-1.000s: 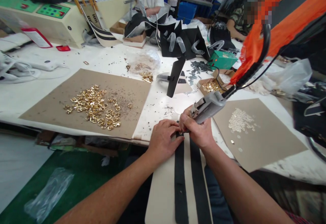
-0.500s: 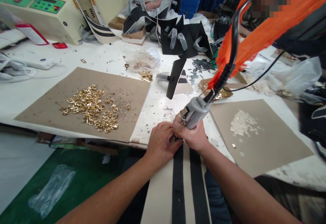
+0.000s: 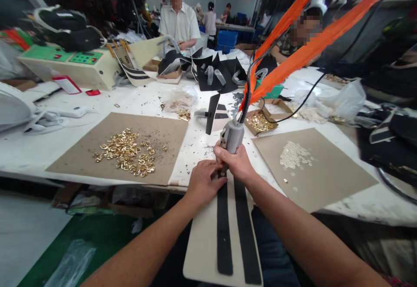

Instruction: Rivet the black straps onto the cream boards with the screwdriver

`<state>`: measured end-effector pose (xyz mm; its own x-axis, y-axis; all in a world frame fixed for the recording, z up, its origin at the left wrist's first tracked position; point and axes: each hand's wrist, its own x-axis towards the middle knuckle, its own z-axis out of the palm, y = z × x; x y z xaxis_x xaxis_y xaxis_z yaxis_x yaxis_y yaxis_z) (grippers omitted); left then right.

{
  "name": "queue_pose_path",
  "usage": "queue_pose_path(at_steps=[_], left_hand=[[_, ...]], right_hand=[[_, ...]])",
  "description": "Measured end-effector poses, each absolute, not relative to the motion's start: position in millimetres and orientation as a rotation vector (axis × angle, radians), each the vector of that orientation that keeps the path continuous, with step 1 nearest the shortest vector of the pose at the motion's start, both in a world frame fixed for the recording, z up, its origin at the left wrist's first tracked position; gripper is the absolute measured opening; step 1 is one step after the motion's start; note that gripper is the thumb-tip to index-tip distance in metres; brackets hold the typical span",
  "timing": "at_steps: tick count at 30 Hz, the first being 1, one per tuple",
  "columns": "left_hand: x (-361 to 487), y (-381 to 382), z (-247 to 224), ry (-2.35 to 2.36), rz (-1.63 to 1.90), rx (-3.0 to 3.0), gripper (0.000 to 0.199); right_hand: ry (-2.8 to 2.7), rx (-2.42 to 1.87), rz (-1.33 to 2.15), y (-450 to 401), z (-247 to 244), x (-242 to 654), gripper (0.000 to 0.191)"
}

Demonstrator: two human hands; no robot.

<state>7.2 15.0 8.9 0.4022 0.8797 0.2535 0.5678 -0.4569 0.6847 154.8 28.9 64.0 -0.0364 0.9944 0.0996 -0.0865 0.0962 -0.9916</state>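
My right hand (image 3: 240, 163) is wrapped round a grey electric screwdriver (image 3: 233, 135), held nearly upright with its lower end over the far end of a beige panel (image 3: 203, 245). Two black strips (image 3: 224, 230) run lengthwise along this panel, which extends over my lap. At the panel's far end, my left hand (image 3: 204, 183) is closed on the edge, its thumb on the left strip close below the tool. The fingers hide most of the screwdriver's tip and whatever it touches. Orange straps (image 3: 293, 67) and a black cable lead up from the tool.
On the left, a brown board (image 3: 78, 152) carries gold buckles (image 3: 125, 152). Small pale washers (image 3: 295, 154) lie on a right-hand board (image 3: 339, 182). Beyond are a box of gold parts (image 3: 260, 121), black pieces (image 3: 216, 78) and a cream machine (image 3: 106, 71). Other people sit across the table.
My view has tilted up, bringing more of the room and people into sight. The screwdriver stands more upright; both hands remain at the panel's far end.
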Motion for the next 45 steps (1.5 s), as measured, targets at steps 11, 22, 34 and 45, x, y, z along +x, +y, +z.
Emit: queue_pose_path(at_steps=[11,22,34,45], left_hand=[[6.2,17.3,10.0,1.187,0.842,2.261,0.022],[-10.1,17.7,21.2,0.980,0.690,2.539,0.029],[-97.4,-54.7,19.5,0.810,0.486,2.881,0.064],[-66.7,-70.8,47.1,0.736,0.841,2.429,0.036]], right_hand=[[-0.627,-0.972,1.328,2.8,98.8,203.3,0.047],[-0.648,-1.360,1.136,-38.5,51.0,254.6,0.034],[-1.006,-1.481,1.047,-35.8,33.2,274.8,0.037],[-1.038,-1.662,0.468,-68.0,45.3,281.2,0.052]])
